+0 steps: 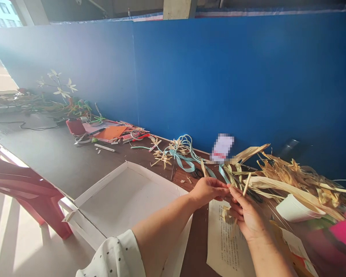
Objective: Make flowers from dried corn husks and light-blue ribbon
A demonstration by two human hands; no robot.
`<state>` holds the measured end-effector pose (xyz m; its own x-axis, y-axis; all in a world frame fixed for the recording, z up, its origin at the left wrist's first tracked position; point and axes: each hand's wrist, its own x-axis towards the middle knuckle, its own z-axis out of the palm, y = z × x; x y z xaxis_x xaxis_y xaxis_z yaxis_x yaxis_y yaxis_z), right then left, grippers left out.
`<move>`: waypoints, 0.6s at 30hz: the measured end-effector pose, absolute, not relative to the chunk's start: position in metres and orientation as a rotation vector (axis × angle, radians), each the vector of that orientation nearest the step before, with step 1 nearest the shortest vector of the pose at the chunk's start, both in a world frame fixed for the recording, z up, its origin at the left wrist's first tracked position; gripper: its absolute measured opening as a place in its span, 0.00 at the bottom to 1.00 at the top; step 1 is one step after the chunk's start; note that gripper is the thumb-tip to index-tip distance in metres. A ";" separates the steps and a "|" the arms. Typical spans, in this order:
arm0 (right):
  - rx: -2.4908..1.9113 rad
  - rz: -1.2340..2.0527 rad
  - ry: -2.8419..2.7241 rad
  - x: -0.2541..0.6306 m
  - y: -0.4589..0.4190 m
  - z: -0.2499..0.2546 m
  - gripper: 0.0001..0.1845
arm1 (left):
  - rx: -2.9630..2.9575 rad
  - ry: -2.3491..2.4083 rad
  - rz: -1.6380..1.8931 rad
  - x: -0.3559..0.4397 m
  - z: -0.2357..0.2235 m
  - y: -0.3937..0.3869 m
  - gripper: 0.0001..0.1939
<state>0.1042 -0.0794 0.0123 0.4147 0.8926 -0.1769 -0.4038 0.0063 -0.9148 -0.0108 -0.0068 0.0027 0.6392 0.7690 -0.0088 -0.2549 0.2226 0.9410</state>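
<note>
Above a printed sheet (217, 242), my two hands meet at their fingertips. My right hand (249, 219) is closed around a thin wooden stick (247, 184), which slants up past the index finger. A pale strip of dried husk (225, 214) hangs below these fingers. My left hand (208, 191) pinches with thumb and index finger against the right fingertips; whatever lies in that pinch is too small to make out. Just beyond the hands lie dark-handled scissors (196, 173) and light blue ribbon (183, 161).
Dried corn husks (288, 177) and a white cup (296, 208) lie at the right. A shallow white box (123, 204) stands at the left. Husk flowers (163, 157) lie by a blue partition (219, 84). A red chair (25, 192) stands beside the table.
</note>
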 end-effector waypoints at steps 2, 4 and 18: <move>-1.164 1.080 -0.561 0.102 -0.080 0.013 0.19 | 1.119 0.557 0.768 -0.010 0.001 -0.006 0.24; -1.173 1.074 -0.573 0.102 -0.082 0.014 0.19 | 1.115 0.546 0.765 -0.011 0.000 -0.004 0.24; -1.229 1.259 -0.735 0.112 -0.090 0.012 0.19 | 1.256 0.438 0.762 -0.025 0.012 0.006 0.20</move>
<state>0.1122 -0.0896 0.0120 0.2225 0.9537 -0.2022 -0.2931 -0.1324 -0.9469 -0.0254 0.0058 0.0117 0.6835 0.7222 0.1065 -0.2717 0.1163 0.9553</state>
